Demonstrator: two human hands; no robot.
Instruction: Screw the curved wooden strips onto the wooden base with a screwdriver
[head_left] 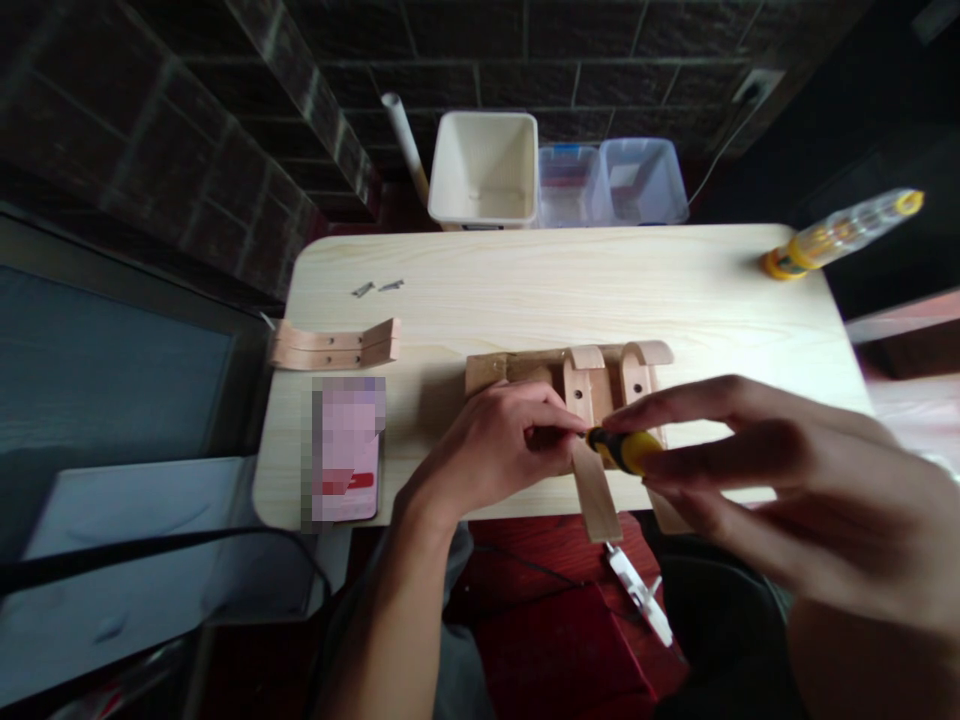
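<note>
My right hand (780,460) grips a short yellow-and-black screwdriver (634,452) between thumb and fingers, its tip pointing left. At that tip, my left hand (495,435) has its thumb and forefinger pinched together; whatever they hold is too small to make out. Under the fingers lies a curved wooden strip (596,500) with a hooked far end and a dark hole. A second curved strip (637,378) lies beside it on the right, partly covered by my right hand. Both rest across a brown block (487,372), possibly cardboard, on the light wooden table (480,280).
Two more curved wooden strips (334,348) lie together at the table's left edge. Several screws (365,290) sit behind them, and a phone (351,450) in front. A clear yellow-ended tube (847,235) stands at the back right. Beyond the table are a cream bin (484,170) and clear plastic boxes (641,180).
</note>
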